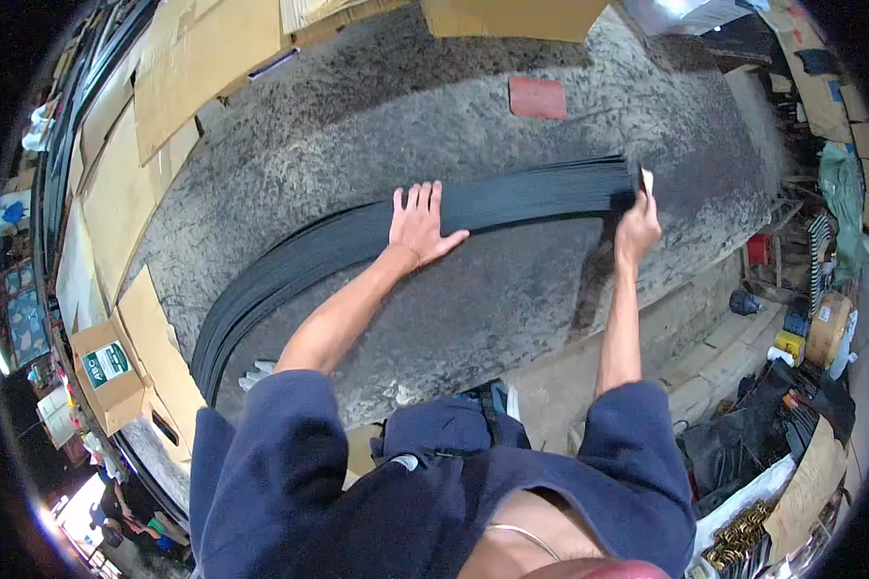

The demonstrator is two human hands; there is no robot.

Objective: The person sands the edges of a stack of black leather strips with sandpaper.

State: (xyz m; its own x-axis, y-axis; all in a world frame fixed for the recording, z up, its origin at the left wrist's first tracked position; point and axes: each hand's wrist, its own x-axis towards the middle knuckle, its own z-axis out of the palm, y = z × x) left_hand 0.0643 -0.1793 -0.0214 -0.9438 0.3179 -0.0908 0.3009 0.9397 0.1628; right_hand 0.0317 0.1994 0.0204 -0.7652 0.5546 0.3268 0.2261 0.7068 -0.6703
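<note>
Pressing flat, fingers spread, with the left hand (420,227) on the stack of black strips (377,241), roughly at the middle of its visible length; not gripping, only bearing down with the open palm. Pinching closed with the right hand (637,227) at the far right end of the stack of black strips, fingers curled around a small pale piece (646,180) that is sticking up just above the knuckles; impossible to tell whether that piece is a tool or a tag. Lying lengthwise across the grey worktable (473,106), the stack of black strips: long axis running from the right hand's end leftward under the left palm, then curving down and toward the body at the table's left edge. Pointing with one end to the right, at the right hand, and with the other end trailing off low on the left. Sitting nearer the stack's end: the right hand; nearer its middle: the left. Lying beyond the stack of black strips, well apart from it, a red block (537,97); flanking the stack's left curve, cardboard sheets (126,193).
</note>
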